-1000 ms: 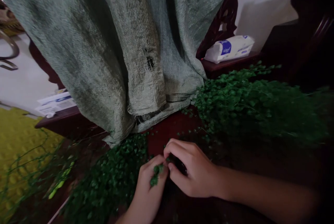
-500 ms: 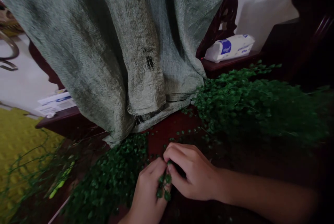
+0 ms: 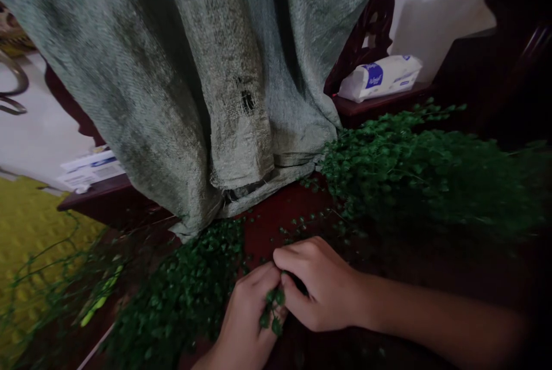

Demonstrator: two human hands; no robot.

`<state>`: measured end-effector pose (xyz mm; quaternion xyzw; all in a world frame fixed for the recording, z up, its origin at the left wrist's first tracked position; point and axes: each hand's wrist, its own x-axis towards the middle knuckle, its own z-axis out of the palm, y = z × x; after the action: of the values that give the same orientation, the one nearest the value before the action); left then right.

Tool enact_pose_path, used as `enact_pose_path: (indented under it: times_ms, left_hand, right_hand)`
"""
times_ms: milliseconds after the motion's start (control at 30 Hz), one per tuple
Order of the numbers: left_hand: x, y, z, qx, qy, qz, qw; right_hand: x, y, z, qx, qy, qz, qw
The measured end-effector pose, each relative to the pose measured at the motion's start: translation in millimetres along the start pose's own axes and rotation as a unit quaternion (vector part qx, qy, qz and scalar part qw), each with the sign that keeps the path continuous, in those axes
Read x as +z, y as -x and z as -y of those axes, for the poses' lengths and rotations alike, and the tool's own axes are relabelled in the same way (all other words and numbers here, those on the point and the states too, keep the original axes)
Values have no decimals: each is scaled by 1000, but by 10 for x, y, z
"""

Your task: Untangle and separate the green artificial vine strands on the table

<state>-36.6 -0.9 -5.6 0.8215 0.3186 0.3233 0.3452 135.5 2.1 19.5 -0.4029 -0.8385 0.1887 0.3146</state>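
My left hand (image 3: pixel 250 312) is closed around a small sprig of round green leaves (image 3: pixel 272 305), which hangs out between thumb and fingers. Against it, my right hand (image 3: pixel 321 286) pinches at the top of the same sprig with thumb and forefinger. The fingertips of both hands meet there and hide part of the stem. A dense heap of small green leaves (image 3: pixel 172 295) lies beside my left hand. Beyond my right hand spreads a larger, bushy pile of leafy green stems (image 3: pixel 414 174).
A grey-green woven sack (image 3: pixel 241 145), with a small hole, drapes down onto the dark red wooden surface (image 3: pixel 269 232). A tissue pack (image 3: pixel 382 77) rests on a ledge at right, and white packets (image 3: pixel 92 168) at left. Thin bare stems (image 3: pixel 64 283) lie over a yellow textured mat (image 3: pixel 30 214).
Both hands have shifted slightly right, still together at the sprig. A few leafy bits beyond the right hand sit differently. The sack and piles look the same.
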Motion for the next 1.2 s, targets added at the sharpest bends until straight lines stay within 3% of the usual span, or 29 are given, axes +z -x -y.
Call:
enact_pose_path:
  times_ms: [267,833,1200]
  left_hand:
    - [13,14,29,16,-10,14,1000]
    - [-21,-74,-124,-20,51,-60,997]
    - [-23,-62,-84,-14,16,-20,1000]
  right_hand:
    - [-30,-12,-14,-23,15,20,999]
    - [5,-27,-59,-53,-10,-33,998]
    - [43,-6,-49,-7,-21,-31,999]
